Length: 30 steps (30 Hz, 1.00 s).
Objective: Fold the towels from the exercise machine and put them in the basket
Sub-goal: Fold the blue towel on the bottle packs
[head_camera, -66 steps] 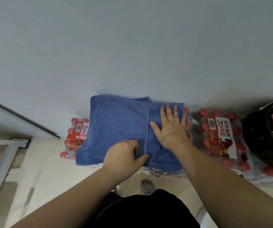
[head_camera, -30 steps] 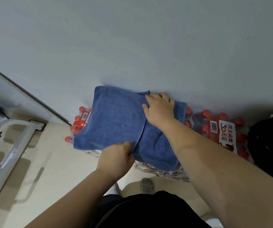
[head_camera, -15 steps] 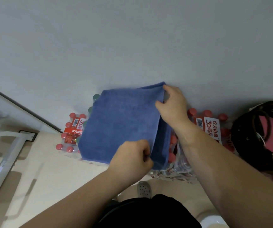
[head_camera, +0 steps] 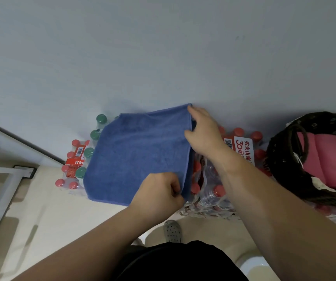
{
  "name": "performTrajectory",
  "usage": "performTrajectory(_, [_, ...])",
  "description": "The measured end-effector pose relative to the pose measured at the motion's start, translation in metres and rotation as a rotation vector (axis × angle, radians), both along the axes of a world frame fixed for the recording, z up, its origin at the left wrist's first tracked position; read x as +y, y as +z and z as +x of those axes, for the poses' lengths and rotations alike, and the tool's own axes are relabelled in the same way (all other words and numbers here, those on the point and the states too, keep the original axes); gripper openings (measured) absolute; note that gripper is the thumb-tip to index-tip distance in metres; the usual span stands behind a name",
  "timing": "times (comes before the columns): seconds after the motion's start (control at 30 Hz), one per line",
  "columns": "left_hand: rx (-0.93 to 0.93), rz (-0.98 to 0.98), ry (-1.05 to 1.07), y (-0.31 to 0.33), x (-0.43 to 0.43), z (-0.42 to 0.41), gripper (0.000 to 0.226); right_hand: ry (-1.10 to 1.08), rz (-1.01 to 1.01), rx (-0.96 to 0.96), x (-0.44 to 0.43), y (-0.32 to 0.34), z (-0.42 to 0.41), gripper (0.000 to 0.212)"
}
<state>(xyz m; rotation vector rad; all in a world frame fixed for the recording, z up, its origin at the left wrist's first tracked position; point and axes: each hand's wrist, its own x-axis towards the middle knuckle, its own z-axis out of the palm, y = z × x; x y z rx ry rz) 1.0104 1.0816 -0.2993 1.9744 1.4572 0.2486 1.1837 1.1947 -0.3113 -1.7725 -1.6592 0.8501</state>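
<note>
The blue towel [head_camera: 136, 155] lies folded over shrink-wrapped packs of bottles [head_camera: 209, 179] against the wall [head_camera: 163, 47], its far edge touching the wall and its near edge overhanging bare floor [head_camera: 47, 209]. The dark basket [head_camera: 280, 159], holding pink cloth [head_camera: 323, 159], sits well right. The left hand [head_camera: 159, 193] pinches the near right corner; the right hand [head_camera: 203, 132] grips the far right corner.

One blue towel [head_camera: 138, 155]; one dark basket [head_camera: 284, 169]; two hands: left hand [head_camera: 159, 191], right hand [head_camera: 203, 132].
</note>
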Motion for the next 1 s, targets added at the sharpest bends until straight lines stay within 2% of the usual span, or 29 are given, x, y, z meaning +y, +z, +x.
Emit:
performTrajectory(0.1, [-0.003,-0.016,-0.019,-0.004,-0.005,0.008,0.004,-0.012,0.002,-0.043,-0.003,-0.001,0.011,0.070])
performTrajectory(0.2, [0.036,-0.096,-0.068,-0.021,-0.004,0.017,0.012,0.058,-0.134,-0.152,-0.007,-0.017,0.017,0.068])
performTrajectory(0.3, [0.097,-0.128,-0.099,-0.032,0.000,0.015,0.026,0.070,-0.169,-0.387,-0.017,-0.026,0.012,0.065])
performTrajectory(0.4, [0.078,0.075,0.008,-0.032,0.010,-0.004,0.024,0.066,-0.011,-0.583,-0.029,-0.021,-0.011,0.064])
performTrajectory(0.47, [0.094,0.284,0.076,-0.031,0.022,-0.025,0.019,0.130,0.025,-0.593,-0.033,-0.021,-0.031,0.069])
performTrajectory(0.53, [0.215,0.380,0.068,-0.033,0.036,-0.044,0.029,0.197,-0.045,-0.600,-0.033,-0.026,-0.050,0.076])
performTrajectory(0.6, [0.396,0.290,-0.032,-0.040,0.044,-0.056,0.057,0.230,-0.120,-0.632,-0.034,-0.037,-0.063,0.081])
performTrajectory(0.67, [0.514,0.180,-0.158,-0.052,0.042,-0.060,0.076,0.226,-0.144,-0.674,-0.039,-0.048,-0.070,0.082])
performTrajectory(0.8, [0.511,0.127,-0.225,-0.064,0.025,-0.060,0.087,0.199,-0.112,-0.726,-0.053,-0.058,-0.070,0.082])
performTrajectory(1.0, [0.412,0.157,-0.338,-0.059,0.003,-0.076,0.091,0.217,-0.162,-0.731,-0.083,-0.061,-0.067,0.085])
